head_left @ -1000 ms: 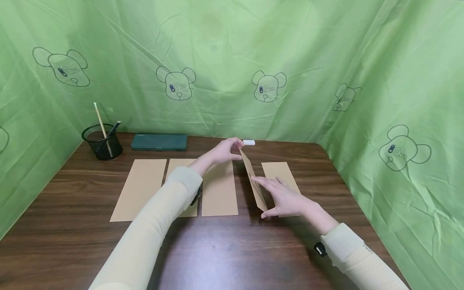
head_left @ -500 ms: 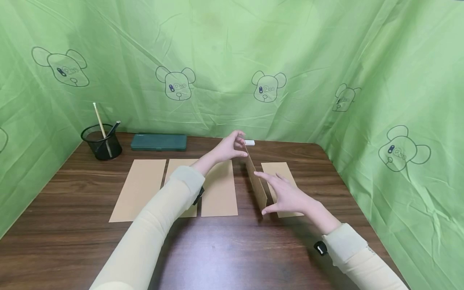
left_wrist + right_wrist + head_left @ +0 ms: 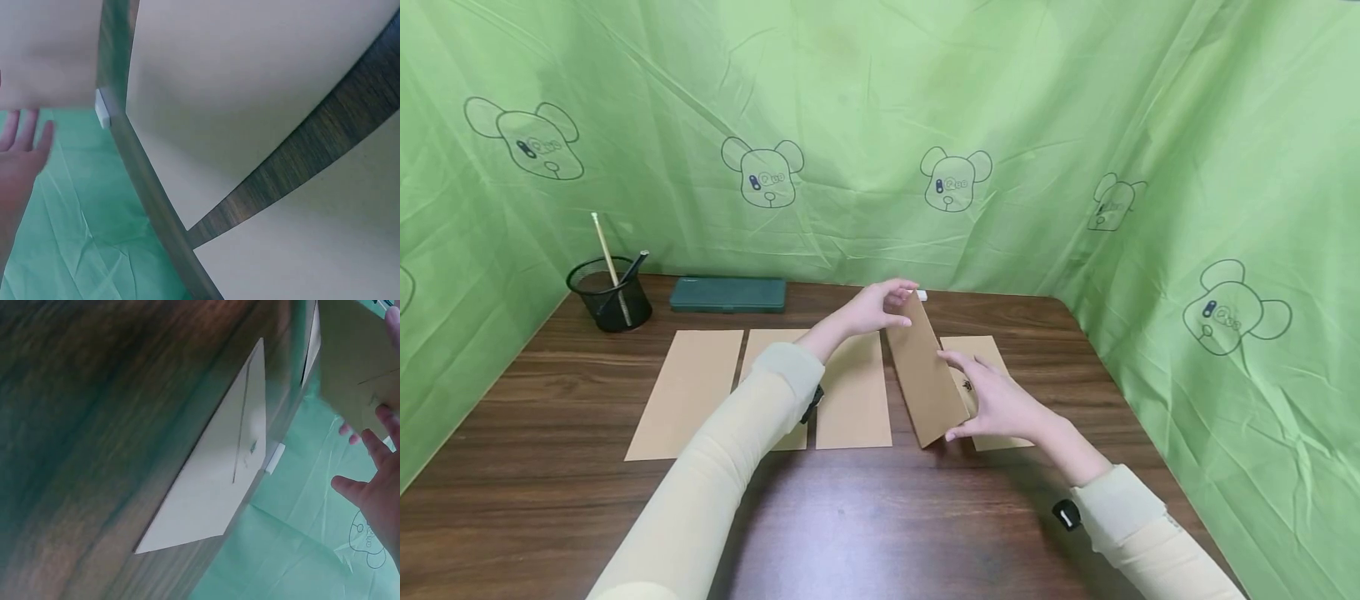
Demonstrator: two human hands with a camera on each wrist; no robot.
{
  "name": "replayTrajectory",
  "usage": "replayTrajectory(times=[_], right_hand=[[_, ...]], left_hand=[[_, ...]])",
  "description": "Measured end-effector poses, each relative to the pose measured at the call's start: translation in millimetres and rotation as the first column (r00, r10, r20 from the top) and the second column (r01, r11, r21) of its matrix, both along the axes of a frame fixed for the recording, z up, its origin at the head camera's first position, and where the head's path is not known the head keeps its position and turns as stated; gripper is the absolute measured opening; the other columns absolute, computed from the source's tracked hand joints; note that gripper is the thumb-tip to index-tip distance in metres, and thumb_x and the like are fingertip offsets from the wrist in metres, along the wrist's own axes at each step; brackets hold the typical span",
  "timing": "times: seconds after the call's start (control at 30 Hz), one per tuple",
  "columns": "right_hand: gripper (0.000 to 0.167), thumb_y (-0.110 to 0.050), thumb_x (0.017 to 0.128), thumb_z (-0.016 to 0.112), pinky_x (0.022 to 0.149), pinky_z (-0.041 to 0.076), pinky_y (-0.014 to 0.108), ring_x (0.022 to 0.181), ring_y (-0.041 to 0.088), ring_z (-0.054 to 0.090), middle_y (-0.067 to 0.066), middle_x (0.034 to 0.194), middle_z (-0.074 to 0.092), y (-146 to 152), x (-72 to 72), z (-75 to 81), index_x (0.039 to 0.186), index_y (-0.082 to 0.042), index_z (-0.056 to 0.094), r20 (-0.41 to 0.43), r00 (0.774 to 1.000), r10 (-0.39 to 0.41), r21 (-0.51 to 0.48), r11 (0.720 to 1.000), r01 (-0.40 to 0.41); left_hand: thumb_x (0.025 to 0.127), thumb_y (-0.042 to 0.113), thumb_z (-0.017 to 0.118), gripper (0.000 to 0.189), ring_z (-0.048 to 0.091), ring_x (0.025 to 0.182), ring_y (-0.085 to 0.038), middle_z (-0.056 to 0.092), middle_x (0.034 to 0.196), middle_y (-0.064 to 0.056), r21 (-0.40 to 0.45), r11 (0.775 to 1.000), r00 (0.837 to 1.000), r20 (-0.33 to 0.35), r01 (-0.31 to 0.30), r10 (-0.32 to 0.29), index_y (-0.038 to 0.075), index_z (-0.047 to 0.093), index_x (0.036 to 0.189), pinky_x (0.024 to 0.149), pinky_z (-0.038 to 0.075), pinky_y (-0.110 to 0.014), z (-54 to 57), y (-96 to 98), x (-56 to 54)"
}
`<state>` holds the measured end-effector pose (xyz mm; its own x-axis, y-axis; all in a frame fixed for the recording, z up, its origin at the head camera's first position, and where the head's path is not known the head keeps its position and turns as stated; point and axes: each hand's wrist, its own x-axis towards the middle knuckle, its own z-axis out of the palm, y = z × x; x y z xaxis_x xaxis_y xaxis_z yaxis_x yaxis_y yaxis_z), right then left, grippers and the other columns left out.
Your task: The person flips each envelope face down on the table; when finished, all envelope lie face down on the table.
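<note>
Noted green curtain (image 3: 857,100) behind and around the dark wood surface (image 3: 880,517). Clock directions, head view, were taken from the tilted card (image 3: 925,375), which stood at an angle over the surface between two flat neighbours. At 9 o'clock lay three cards in a row: third card (image 3: 853,400) nearest, second card (image 3: 763,337) partly hidden by an arm, first card (image 3: 688,392) outermost. Right card (image 3: 977,344) lay flat at 3 o'clock, partly covered. Left hand (image 3: 868,310), at about 10:30, pinched the tilted card's 12 o'clock end between thumb and fingers. Right hand (image 3: 992,400), toward 4 o'clock, had its fingers spread along the near long edge, thumb by the lower corner; firmness of contact could not be told. Teal case (image 3: 727,294) sat at 10 o'clock; mesh cup (image 3: 625,310), beyond it, held a pencil (image 3: 606,246) and a black pen (image 3: 635,265). White block (image 3: 922,295) lay at 12 o'clock, partly hidden.
</note>
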<state>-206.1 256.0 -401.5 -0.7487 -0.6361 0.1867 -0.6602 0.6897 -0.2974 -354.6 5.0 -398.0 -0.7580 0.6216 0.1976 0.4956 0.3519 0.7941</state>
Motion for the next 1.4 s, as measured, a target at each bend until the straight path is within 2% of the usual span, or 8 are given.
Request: replayTrajectory(times=[0.1, 0.23, 0.47, 0.57, 0.77, 0.9, 1.13, 1.4], right_hand=[[0.116, -0.056, 0.058, 0.084, 0.112, 0.025, 0.052, 0.128, 0.021, 0.044, 0.001, 0.144, 0.041, 1.6, 0.8, -2.7, 0.148, -0.014, 0.024, -0.013, 1.0, -0.014, 0.015, 1.0, 0.014], [0.115, -0.055, 0.059, 0.083, 0.11, 0.028, 0.051, 0.133, 0.024, 0.039, 0.005, 0.147, 0.038, 3.6, 1.6, -5.6, 0.148, -0.013, 0.023, -0.027, 0.999, -0.036, 0.03, 0.999, 0.037], [0.106, -0.054, 0.059, 0.083, 0.107, 0.032, 0.054, 0.141, 0.029, 0.024, 0.007, 0.154, 0.024, 7.1, -1.2, -7.8, 0.145, -0.019, 0.032, -0.109, 0.994, -0.023, 0.032, 0.999, 0.027], [0.102, -0.055, 0.059, 0.082, 0.107, 0.031, 0.056, 0.14, 0.029, 0.025, 0.007, 0.154, 0.025, 8.9, -1.4, -9.4, 0.143, -0.019, 0.036, -0.132, 0.991, -0.019, 0.048, 0.999, 0.025], [0.098, -0.059, 0.06, 0.08, 0.107, 0.031, 0.054, 0.138, 0.028, 0.029, 0.006, 0.151, 0.029, 11.3, 0.0, -14.4, 0.14, -0.018, 0.04, -0.137, 0.989, -0.049, 0.071, 0.996, 0.059], [0.098, -0.062, 0.058, 0.079, 0.105, 0.033, 0.054, 0.134, 0.03, 0.034, 0.008, 0.146, 0.035, 10.4, 2.4, -18.7, 0.136, -0.017, 0.043, -0.145, 0.986, -0.076, 0.087, 0.992, 0.089], [0.096, -0.063, 0.057, 0.078, 0.105, 0.029, 0.055, 0.134, 0.029, 0.034, 0.011, 0.142, 0.039, 5.4, 6.0, -25.3, 0.133, -0.016, 0.046, -0.151, 0.984, -0.094, 0.111, 0.988, 0.111], [0.092, -0.062, 0.057, 0.078, 0.099, 0.032, 0.059, 0.127, 0.035, 0.041, 0.016, 0.137, 0.044, 4.0, 9.9, -37.3, 0.13, -0.013, 0.05, -0.135, 0.982, -0.135, 0.119, 0.981, 0.151]], left_hand=[[0.082, 0.018, 0.074, 0.074, 0.051, 0.122, -0.026, 0.052, 0.132, -0.013, -0.039, 0.999, 0.999, 0.023, 0.03, -0.03, 0.018, 0.036, 0.145, 0.106, 0.039, -0.034, -3.8, -0.5, -0.2], [0.083, 0.017, 0.073, 0.081, 0.049, 0.124, -0.029, 0.046, 0.138, -0.014, -0.074, 0.996, 0.998, 0.01, 0.058, -0.057, 0.021, 0.027, 0.15, 0.107, 0.037, -0.038, -7.9, -0.5, -0.1], [0.083, 0.02, 0.073, 0.086, 0.043, 0.123, -0.026, 0.04, 0.136, -0.015, -0.13, 0.991, 0.998, -0.053, 0.024, -0.031, 0.028, 0.02, 0.151, 0.102, 0.039, -0.04, -10.5, 1.6, 2.2], [0.083, 0.02, 0.073, 0.088, 0.043, 0.119, -0.025, 0.04, 0.134, -0.015, -0.131, 0.991, 0.998, -0.058, 0.014, -0.022, 0.025, 0.019, 0.152, 0.099, 0.041, -0.039, -12.7, 3.5, 2.0], [0.083, 0.011, 0.072, 0.075, 0.043, 0.128, -0.025, 0.041, 0.14, -0.012, -0.104, 0.995, 1.0, -0.009, 0.004, -0.005, 0.009, 0.03, 0.146, 0.109, 0.033, -0.034, -19.5, 7.0, 1.5], [0.081, 0.007, 0.072, 0.071, 0.04, 0.131, -0.023, 0.04, 0.143, -0.009, -0.119, 0.993, 1.0, 0.018, 0.011, -0.009, 0.006, 0.035, 0.141, 0.111, 0.03, -0.031, -24.0, 8.0, 4.1], [0.075, 0.02, 0.08, 0.075, 0.037, 0.132, -0.023, 0.04, 0.141, -0.009, -0.228, 0.972, 0.993, -0.089, 0.06, -0.083, 0.009, 0.04, 0.138, 0.112, 0.028, -0.034, -35.9, 11.0, 4.6], [0.069, 0.033, 0.084, 0.094, 0.023, 0.14, -0.025, 0.029, 0.151, -0.006, -0.335, 0.937, 0.988, -0.079, 0.098, -0.132, 0.014, 0.032, 0.145, 0.116, 0.018, -0.039, -44.6, 18.0, 13.3]])
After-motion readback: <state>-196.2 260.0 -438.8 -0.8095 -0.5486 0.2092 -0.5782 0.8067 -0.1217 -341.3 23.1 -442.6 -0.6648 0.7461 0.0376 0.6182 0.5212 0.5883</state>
